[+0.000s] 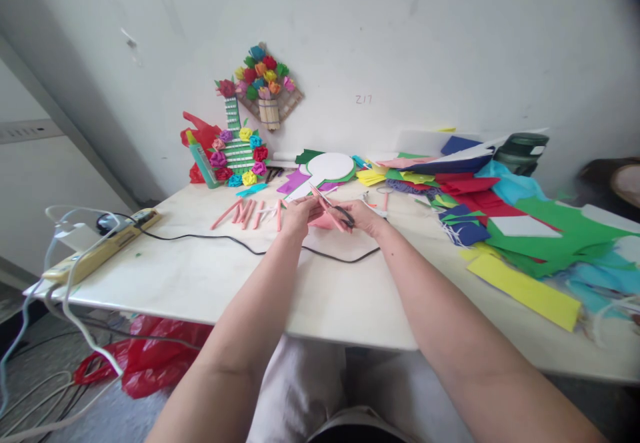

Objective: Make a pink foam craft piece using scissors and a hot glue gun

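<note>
**Work Status: Cutting Stage Partway Through**

At the far left of the tabletop (165, 263), a green bottle (203, 161) leans beside a flower-trimmed piece (240, 157); that piece appears complete. Nearer and to the right, a group of pink sticks (245, 215) lies loose in a rough row. These units appear prepared, but none is mounted on anything.

At center, the left hand (301, 215) is closed on a pink piece (321, 221), part of which lies hidden. The right hand (365, 218) is closed around the black handles of the scissors (345, 215); the blades point toward the left hand. The hands are close together. Whether the blades are cutting at this instant cannot be told; the piece is judged unfinished.

Beyond the hands, a white round cutout (331, 165) with a narrow stem overlaps a purple sheet (293, 181). Its visible face is bare.

Right of the hands, one further pink stick (385, 202) lies apart from the group. At the far right, a pile of coloured sheets (580, 229) appears to provide ample stock. The number of units outstanding cannot be determined.
</note>
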`<move>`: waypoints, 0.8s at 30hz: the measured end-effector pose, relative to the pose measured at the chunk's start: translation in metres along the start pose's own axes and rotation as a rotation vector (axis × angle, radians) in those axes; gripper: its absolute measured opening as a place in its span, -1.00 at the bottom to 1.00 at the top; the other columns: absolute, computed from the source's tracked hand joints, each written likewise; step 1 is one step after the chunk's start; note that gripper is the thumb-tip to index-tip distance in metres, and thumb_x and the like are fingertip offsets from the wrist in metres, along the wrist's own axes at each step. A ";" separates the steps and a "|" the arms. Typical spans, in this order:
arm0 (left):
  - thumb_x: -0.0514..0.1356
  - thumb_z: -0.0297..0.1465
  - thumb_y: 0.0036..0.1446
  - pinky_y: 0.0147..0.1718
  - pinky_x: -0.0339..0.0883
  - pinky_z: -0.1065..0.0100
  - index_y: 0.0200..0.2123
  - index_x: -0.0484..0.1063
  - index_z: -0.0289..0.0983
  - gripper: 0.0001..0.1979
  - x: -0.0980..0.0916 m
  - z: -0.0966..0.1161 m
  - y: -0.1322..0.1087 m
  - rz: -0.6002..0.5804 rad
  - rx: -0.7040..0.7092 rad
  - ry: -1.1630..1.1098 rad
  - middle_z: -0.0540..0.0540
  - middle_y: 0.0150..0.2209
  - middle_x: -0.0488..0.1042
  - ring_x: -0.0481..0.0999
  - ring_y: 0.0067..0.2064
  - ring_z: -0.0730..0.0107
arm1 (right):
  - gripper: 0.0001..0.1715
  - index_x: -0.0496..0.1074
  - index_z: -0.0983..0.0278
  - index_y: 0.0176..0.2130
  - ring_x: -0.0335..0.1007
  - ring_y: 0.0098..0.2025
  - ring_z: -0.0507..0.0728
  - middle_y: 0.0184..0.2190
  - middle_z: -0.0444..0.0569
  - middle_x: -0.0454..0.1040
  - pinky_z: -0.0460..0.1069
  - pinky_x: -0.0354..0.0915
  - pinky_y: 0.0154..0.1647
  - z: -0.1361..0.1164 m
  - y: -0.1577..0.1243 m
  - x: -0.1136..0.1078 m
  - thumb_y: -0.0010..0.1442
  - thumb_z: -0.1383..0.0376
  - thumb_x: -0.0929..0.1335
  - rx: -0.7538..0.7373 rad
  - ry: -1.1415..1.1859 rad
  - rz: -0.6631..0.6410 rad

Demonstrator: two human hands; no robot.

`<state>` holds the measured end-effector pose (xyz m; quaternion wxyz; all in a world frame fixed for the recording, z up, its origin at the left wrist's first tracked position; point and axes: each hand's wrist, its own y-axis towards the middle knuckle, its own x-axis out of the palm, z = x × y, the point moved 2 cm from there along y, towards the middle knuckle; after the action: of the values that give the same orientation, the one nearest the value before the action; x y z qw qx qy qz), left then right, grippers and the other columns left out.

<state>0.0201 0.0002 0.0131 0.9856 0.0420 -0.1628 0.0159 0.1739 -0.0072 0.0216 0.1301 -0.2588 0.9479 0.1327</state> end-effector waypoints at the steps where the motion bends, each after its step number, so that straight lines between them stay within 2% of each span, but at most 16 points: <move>1: 0.32 -0.27 -0.29 -0.20 0.34 0.24 -0.48 0.45 -0.35 -0.72 0.000 0.000 -0.001 0.005 0.002 0.004 -0.15 -0.48 0.52 0.53 -0.38 0.27 | -0.56 0.38 0.34 -0.59 0.08 -0.70 -0.06 -0.76 -0.17 0.25 -0.11 0.03 -0.68 0.001 0.000 0.000 0.03 0.03 0.33 0.006 0.001 0.001; 5: 0.33 -0.25 -0.31 -0.24 0.34 0.24 -0.49 0.45 -0.35 -0.69 0.002 0.002 -0.003 0.015 0.011 0.020 -0.14 -0.51 0.52 0.52 -0.40 0.28 | -0.58 0.37 0.34 -0.58 0.08 -0.72 -0.06 -0.76 -0.17 0.26 -0.13 0.03 -0.69 0.002 0.001 -0.001 0.03 0.04 0.32 0.008 0.014 0.008; 13: 0.33 -0.22 -0.27 -0.29 0.33 0.27 -0.48 0.46 -0.36 -0.68 0.003 0.005 -0.006 0.016 0.065 0.042 -0.14 -0.52 0.50 0.51 -0.43 0.32 | -0.57 0.45 0.35 -0.45 0.10 -0.72 -0.05 -0.76 -0.19 0.26 -0.14 0.05 -0.71 -0.001 0.002 0.000 0.04 0.01 0.32 -0.025 0.041 -0.018; 20: 0.32 -0.20 -0.24 -0.30 0.34 0.29 -0.47 0.48 -0.36 -0.67 0.001 0.006 -0.004 0.018 0.117 0.059 -0.12 -0.52 0.49 0.50 -0.44 0.35 | -0.52 0.35 0.33 -0.61 0.12 -0.72 -0.05 -0.77 -0.16 0.27 -0.14 0.05 -0.70 -0.004 0.005 0.002 0.04 -0.01 0.32 -0.011 0.075 0.001; 24: 0.32 -0.21 -0.23 -0.30 0.35 0.29 -0.46 0.49 -0.35 -0.69 0.000 0.006 -0.002 0.020 0.137 0.050 -0.10 -0.52 0.48 0.50 -0.45 0.37 | -0.51 0.34 0.33 -0.62 0.12 -0.73 -0.05 -0.77 -0.15 0.28 -0.13 0.05 -0.70 -0.004 0.007 0.002 0.05 -0.01 0.31 -0.031 0.064 0.014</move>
<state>0.0184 -0.0026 0.0187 0.9840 0.1071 -0.1370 0.0378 0.1675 -0.0034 0.0256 0.0949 -0.2583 0.9511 0.1400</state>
